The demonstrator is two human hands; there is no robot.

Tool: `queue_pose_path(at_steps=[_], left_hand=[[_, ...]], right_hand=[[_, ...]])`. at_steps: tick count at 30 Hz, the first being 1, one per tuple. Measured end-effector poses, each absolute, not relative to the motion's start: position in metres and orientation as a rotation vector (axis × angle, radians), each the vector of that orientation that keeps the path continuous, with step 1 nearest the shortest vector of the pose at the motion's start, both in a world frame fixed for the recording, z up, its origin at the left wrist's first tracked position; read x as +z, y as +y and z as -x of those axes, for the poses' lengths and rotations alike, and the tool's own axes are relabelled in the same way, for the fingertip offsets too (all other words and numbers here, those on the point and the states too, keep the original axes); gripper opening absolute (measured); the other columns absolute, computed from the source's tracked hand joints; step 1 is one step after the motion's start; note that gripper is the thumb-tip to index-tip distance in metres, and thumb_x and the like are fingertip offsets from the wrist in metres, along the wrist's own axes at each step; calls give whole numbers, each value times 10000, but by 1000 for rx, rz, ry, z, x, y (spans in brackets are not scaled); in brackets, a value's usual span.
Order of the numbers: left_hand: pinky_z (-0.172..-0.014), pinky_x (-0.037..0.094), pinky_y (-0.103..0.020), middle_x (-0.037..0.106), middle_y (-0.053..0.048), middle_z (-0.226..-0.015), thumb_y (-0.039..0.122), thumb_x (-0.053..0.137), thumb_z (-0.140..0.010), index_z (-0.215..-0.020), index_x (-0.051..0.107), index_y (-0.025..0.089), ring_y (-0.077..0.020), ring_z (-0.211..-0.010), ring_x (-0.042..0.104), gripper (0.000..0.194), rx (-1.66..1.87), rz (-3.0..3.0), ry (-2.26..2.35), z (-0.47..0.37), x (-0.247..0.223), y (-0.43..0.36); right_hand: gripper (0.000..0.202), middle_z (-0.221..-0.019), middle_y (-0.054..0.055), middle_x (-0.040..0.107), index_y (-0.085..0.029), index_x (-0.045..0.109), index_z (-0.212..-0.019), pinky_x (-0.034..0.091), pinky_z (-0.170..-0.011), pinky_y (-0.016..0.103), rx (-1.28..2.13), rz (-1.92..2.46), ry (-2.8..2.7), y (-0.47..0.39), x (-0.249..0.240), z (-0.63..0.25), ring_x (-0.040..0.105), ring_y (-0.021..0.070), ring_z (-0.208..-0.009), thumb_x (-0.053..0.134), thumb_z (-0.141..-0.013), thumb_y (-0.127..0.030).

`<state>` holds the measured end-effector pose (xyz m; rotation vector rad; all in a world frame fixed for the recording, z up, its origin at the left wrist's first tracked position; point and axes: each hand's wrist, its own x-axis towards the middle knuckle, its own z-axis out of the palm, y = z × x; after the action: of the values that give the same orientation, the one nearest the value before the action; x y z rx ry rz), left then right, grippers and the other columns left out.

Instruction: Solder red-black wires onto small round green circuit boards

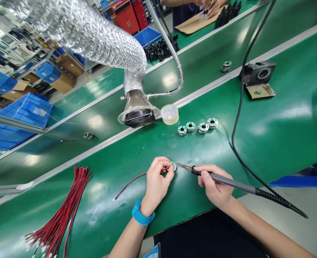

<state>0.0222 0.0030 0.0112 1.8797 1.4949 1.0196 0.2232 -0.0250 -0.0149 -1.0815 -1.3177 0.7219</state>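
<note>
My left hand (159, 179), with a blue band at the wrist, pinches the end of a red and black wire (131, 182) against a small round motor part (173, 166) with a green circuit board. The wire's white connector lies on the green bench to the left. In my right hand (216, 184) is a soldering iron (233, 182), its tip just beside the board; I cannot tell whether it touches. Several like round parts (203, 128) with green tops stand in a row beyond my hands.
A bundle of red and black wires (67, 211) lies at left. Above the bench hangs a fume extractor (139, 111) on a silver duct, beside a tape roll (170, 114). A soldering iron stand (259, 79) sits far right; the iron's black cable (239, 118) crosses the right side. Another person's hands (210, 8) work opposite.
</note>
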Motion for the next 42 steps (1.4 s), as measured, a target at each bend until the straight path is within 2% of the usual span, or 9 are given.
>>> queue_pose_path(at_steps=[9, 13, 21, 28, 34, 38, 42], left_hand=[[-725, 513, -238, 674, -39, -1026, 88, 666, -919, -896, 656, 195, -134, -884, 643, 110, 1047, -1981, 1522, -25, 6, -1], [-724, 520, -238, 677, -42, -1027, 88, 664, -917, -895, 646, 197, -138, -891, 651, 112, 1042, -2007, 1532, -25, 6, -2], [-681, 503, -227, 683, -44, -1008, 93, 652, -905, -871, 644, 197, -133, -848, 650, 110, 1039, -2030, 1556, -26, 7, 0], [-665, 478, -230, 686, -43, -996, 104, 661, -901, -847, 660, 196, -132, -834, 642, 107, 990, -2024, 1573, -26, 12, 0], [-636, 454, -241, 684, -42, -965, 126, 682, -898, -807, 665, 195, -133, -799, 627, 115, 932, -1980, 1577, -27, 22, 4], [-641, 453, -246, 692, -32, -946, 118, 692, -884, -773, 666, 195, -131, -783, 625, 137, 879, -1982, 1584, -26, 27, 6], [-649, 460, -245, 689, -24, -932, 115, 692, -878, -767, 671, 198, -134, -791, 630, 140, 863, -2002, 1590, -26, 30, 8]], right_hand=[[161, -693, -48, 728, -239, 735, -971, 526, -553, 214, 615, 1093, -1440, -19, -7, -222, 666, 97, -522, 581, -1005, -205], [162, -655, -55, 709, -234, 736, -961, 546, -584, 222, 569, 1071, -1468, -19, -5, -222, 661, 100, -510, 583, -991, -191], [172, -568, -75, 638, -239, 748, -998, 501, -499, 235, 690, 1102, -1297, -24, -14, -222, 628, 112, -464, 583, -1012, -194], [166, -581, -59, 654, -234, 754, -998, 514, -500, 252, 680, 1099, -1306, -23, -12, -222, 633, 125, -464, 589, -1009, -217], [177, -624, -30, 704, -235, 758, -966, 575, -557, 282, 642, 1093, -1374, -19, -8, -221, 675, 148, -502, 584, -998, -244], [175, -649, -41, 720, -237, 749, -995, 596, -609, 268, 650, 1068, -1419, -16, -6, -220, 679, 130, -513, 575, -1001, -219], [179, -624, -54, 705, -234, 741, -968, 584, -592, 250, 652, 1072, -1437, -13, -2, -220, 653, 116, -483, 566, -997, -213]])
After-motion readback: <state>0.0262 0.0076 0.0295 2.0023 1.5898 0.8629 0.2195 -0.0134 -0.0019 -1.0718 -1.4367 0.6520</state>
